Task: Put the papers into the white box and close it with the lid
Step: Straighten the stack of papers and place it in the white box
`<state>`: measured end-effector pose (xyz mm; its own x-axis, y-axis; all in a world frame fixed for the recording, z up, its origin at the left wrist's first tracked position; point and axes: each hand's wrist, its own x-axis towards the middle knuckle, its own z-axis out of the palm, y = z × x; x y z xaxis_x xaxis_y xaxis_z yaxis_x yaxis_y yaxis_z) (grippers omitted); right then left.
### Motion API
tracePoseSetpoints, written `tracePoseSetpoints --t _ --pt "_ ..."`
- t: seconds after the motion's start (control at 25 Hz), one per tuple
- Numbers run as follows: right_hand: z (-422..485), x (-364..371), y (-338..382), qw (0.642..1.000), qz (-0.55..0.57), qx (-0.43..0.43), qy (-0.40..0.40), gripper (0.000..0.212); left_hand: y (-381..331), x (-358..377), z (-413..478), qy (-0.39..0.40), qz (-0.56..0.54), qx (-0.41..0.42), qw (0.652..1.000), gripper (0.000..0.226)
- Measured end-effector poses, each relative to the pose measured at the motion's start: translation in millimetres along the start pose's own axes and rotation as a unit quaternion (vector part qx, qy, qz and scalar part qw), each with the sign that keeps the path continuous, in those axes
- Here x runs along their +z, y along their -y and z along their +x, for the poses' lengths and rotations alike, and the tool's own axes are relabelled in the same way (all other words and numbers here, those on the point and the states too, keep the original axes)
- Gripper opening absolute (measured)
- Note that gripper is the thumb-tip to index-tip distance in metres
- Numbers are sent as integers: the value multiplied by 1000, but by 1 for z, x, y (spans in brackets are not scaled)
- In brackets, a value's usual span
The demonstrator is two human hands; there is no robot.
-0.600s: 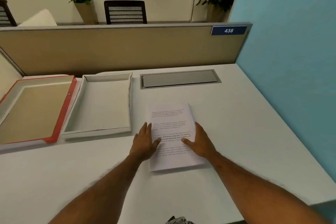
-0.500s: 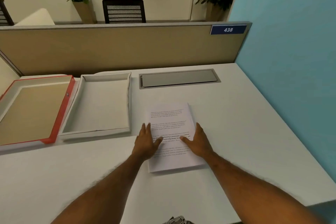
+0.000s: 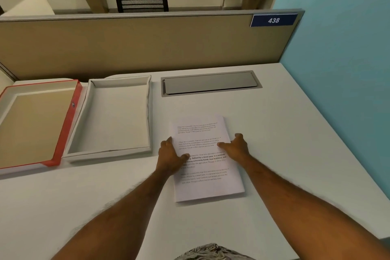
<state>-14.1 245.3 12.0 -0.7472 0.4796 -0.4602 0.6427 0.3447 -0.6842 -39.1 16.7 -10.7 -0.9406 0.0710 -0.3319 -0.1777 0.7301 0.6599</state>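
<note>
A stack of printed papers (image 3: 205,186) lies flat on the white desk, just right of the middle. My left hand (image 3: 171,157) rests on the stack's left edge, thumb over the page. My right hand (image 3: 237,148) is at the right edge, fingers curled around it and thumb on top. The open white box (image 3: 118,116) stands empty to the left of the papers. Its red-rimmed lid (image 3: 67,124) lies upside down further left, touching the box.
A beige partition (image 3: 147,46) closes the back of the desk and a blue wall (image 3: 341,69) its right side. A grey cable flap (image 3: 211,83) is set into the desk behind the papers. A chair and potted plants stand beyond the partition.
Both hands have slid outward to the stack's side edges, and the right hand's fingers now curl around the edge. The papers stay flat on the desk.
</note>
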Motion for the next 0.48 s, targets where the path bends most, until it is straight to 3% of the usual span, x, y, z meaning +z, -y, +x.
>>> tracePoseSetpoints --t 0.2,0.48 --pt "19 -3 0 992 92 76 47 55 -1 1 10 7 10 -28 1000 100" --pt "23 4 13 993 6 93 67 74 -1 2 11 -3 -14 -35 999 101"
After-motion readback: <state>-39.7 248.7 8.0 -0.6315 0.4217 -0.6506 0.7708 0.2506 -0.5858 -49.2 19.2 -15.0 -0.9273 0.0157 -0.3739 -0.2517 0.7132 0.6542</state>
